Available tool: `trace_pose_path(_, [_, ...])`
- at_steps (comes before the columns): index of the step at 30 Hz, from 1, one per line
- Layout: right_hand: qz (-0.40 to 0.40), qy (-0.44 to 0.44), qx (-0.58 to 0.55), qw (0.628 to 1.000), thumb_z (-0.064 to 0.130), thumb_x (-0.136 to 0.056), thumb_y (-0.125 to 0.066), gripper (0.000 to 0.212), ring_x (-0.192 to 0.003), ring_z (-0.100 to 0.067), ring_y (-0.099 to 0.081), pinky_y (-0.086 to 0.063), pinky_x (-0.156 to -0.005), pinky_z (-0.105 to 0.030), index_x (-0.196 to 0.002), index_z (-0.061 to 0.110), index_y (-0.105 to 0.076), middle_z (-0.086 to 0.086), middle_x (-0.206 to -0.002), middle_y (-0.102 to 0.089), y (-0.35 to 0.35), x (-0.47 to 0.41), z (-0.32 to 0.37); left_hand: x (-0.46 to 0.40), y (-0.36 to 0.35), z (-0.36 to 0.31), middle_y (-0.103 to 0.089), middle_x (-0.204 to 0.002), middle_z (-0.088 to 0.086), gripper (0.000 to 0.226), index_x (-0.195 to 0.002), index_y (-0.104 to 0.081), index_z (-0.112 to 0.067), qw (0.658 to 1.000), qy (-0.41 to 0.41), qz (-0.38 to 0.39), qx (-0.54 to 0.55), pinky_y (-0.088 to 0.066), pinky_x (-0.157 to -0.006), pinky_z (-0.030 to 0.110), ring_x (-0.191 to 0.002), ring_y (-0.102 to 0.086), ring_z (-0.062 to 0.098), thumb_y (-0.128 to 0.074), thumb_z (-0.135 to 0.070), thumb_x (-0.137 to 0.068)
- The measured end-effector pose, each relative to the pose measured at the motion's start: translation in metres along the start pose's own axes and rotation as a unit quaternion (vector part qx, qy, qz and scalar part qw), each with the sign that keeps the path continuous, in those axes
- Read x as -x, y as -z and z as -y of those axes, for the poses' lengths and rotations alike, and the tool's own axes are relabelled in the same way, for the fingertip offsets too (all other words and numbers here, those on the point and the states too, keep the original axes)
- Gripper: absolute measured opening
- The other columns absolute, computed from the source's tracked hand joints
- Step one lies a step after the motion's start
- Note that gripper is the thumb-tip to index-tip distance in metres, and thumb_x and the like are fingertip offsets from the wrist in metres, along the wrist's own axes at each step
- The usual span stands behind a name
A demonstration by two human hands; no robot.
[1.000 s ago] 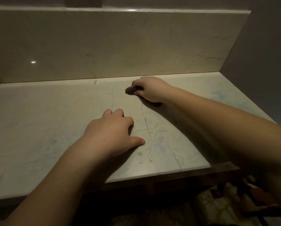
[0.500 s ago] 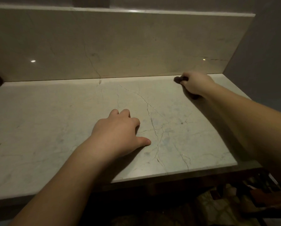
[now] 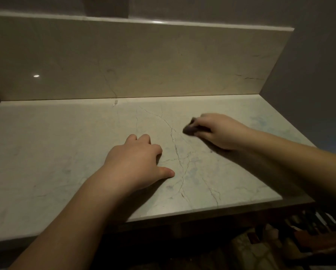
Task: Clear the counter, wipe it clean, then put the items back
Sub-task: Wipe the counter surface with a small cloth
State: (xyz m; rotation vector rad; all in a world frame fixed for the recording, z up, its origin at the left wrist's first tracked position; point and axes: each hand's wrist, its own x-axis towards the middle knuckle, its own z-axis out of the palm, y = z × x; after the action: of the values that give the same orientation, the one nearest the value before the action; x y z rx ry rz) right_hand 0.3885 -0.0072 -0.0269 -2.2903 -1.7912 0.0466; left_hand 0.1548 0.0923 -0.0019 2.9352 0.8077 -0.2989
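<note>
Two bare forearms reach out over a pale, veined marble counter point(image 3: 46, 152) in dim light. The left hand point(image 3: 136, 162) lies palm down on the stone, its fingers bent at the knuckles with the tips touching the surface and the thumb stretched out flat toward the right; it holds nothing. The left forearm runs back from it toward the lower left corner of the view. Ahead of it and to its right, a little apart, the right hand point(image 3: 219, 131) is curled around a small dark cloth point(image 3: 189, 129), the fingers folded over it and pressing it against the counter. Only a wad of the cloth pokes out past the fingertips on the side facing the left hand; the rest is hidden under the palm, and the hand is slightly blurred. The right forearm angles in from the right edge, and its shadow falls on the stone beneath it. Dark cracks in the marble run between the two hands and down toward the front edge. Beyond both hands a glossy marble backsplash point(image 3: 143, 61) rises from the back of the counter, and a grey wall point(image 3: 319, 75) closes it off to the right of the right hand. Below the right forearm, under the counter edge, lie dark cluttered things point(image 3: 309, 227) too dim to identify.
</note>
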Motion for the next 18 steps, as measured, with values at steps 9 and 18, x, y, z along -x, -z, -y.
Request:
trace_pose_path(9, [-0.034,-0.127,0.045,0.990,0.032,-0.094,-0.053,0.023,-0.106,-0.028,-0.055,-0.036,-0.076,-0.030,-0.111,0.019,-0.061,-0.006,-0.116,-0.064,0.004,-0.072,-0.054,0.001,0.003,-0.002,-0.045,-0.131,-0.006,0.067,-0.135,-0.048,-0.036,1.000,0.005,0.009,0.007,-0.044,-0.078,0.033,-0.120,-0.038,0.016,-0.049,-0.075,-0.080])
trace_pose_path(18, [0.040,0.111,-0.020,0.993,0.034,-0.092,-0.056,0.023,-0.091,-0.009,-0.052,-0.037,-0.079,-0.024,-0.114,0.028,-0.063,0.010,-0.101,-0.057,0.001,0.035,0.025,0.000,0.001,-0.001,-0.046,-0.126,-0.007,0.066,-0.130,-0.051,-0.037,1.000,0.012,0.003,0.004,-0.044,-0.075,0.033,-0.118,-0.038,0.016,-0.049,-0.076,-0.078])
